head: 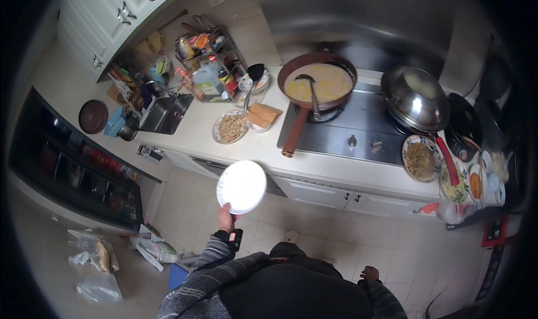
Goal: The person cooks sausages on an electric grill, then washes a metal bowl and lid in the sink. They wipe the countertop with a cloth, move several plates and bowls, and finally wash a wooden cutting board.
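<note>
My left hand grips the near rim of a round white plate, held out over the floor in front of the counter. My right hand hangs low beside my body, its fingers curled; nothing shows in it, though its palm is hidden. Beyond the plate, a patterned dish of pale chopped food sits on the counter. Farther right, a brown pan on the stove holds a pale soup with yellow bits, and a metal ladle rests in it.
A wok with a domed metal lid occupies the right side of the stove. Filled dishes crowd the counter's right end. The pan's handle juts past the stove's front edge. Plastic bags lie at lower left.
</note>
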The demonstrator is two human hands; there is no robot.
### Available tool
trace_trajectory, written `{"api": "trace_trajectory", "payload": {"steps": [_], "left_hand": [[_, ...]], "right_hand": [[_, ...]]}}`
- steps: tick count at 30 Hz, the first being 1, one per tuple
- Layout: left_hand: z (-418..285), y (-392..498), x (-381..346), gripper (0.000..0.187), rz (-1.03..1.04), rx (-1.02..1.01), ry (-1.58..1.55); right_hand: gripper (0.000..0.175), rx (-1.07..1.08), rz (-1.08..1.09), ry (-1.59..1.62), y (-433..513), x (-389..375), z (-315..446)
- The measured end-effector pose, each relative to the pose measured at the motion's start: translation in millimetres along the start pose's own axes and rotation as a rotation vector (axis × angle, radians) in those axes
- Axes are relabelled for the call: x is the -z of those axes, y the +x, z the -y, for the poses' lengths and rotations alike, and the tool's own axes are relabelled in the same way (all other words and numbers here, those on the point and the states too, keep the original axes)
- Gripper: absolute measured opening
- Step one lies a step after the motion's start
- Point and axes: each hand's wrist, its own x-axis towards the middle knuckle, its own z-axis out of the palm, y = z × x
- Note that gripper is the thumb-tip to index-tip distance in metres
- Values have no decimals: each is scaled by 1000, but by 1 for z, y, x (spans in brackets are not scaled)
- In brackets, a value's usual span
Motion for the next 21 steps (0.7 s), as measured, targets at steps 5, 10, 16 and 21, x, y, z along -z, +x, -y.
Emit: {"api": "trace_trajectory", "payload": {"steps": [5, 10, 16, 21], "left_hand": [[-44, 92, 56, 37, -210, -156, -177], [-82, 233, 84, 33, -244, -167, -352], [-99, 410, 87, 35, -134, -165, -325], [-107, 478, 63, 40, -402, -255, 280]], "right_hand": [[25, 39, -133, -307, 38, -8, 5], [20, 107, -219, -343, 30, -40, -11], [17, -133, -179, -273, -22, -141, 16], [22, -181, -159, -108, -53, -210, 61]]}}
